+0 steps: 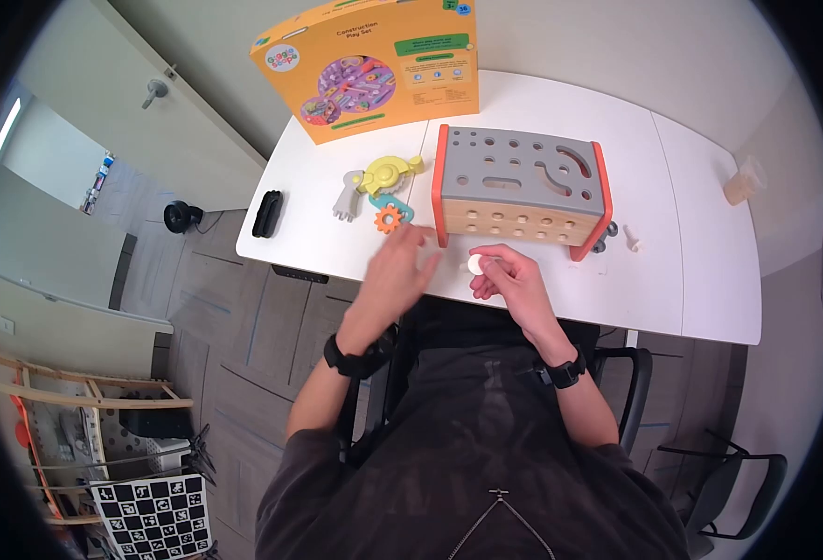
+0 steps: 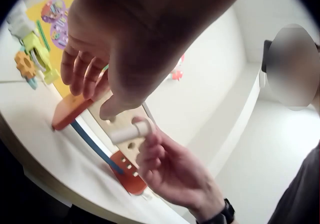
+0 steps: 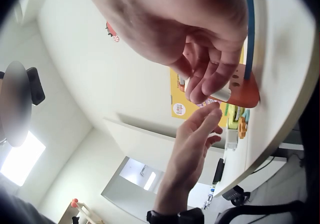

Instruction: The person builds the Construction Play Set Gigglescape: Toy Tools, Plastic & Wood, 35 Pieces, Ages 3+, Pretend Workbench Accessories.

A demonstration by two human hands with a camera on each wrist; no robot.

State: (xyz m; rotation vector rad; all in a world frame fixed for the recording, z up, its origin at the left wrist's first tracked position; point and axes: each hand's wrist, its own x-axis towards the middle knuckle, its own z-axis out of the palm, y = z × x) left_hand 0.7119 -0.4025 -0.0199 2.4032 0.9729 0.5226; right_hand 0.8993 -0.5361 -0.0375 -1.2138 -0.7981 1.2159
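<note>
In the head view the right hand [image 1: 516, 285] pinches a white peg [image 1: 475, 265] with a round head, in front of the toy workbench [image 1: 523, 191]. The left wrist view shows the peg's shaft [image 2: 126, 134] jutting from the right fingers toward the bench. The left hand [image 1: 397, 275] holds nothing; its fingers are loosely bent near the bench's left red end, beside the orange gear [image 1: 388, 219]. Seen in the right wrist view, the left hand [image 3: 192, 144] lies apart from the peg [image 3: 221, 94].
A yellow toy piece [image 1: 388, 175], a grey piece [image 1: 346, 196] and a teal link [image 1: 395, 205] lie left of the bench. Behind stands an orange box [image 1: 374, 75]. A black case [image 1: 267, 214] is at the left edge; a white screw [image 1: 632, 239] and cup [image 1: 746, 180] are right.
</note>
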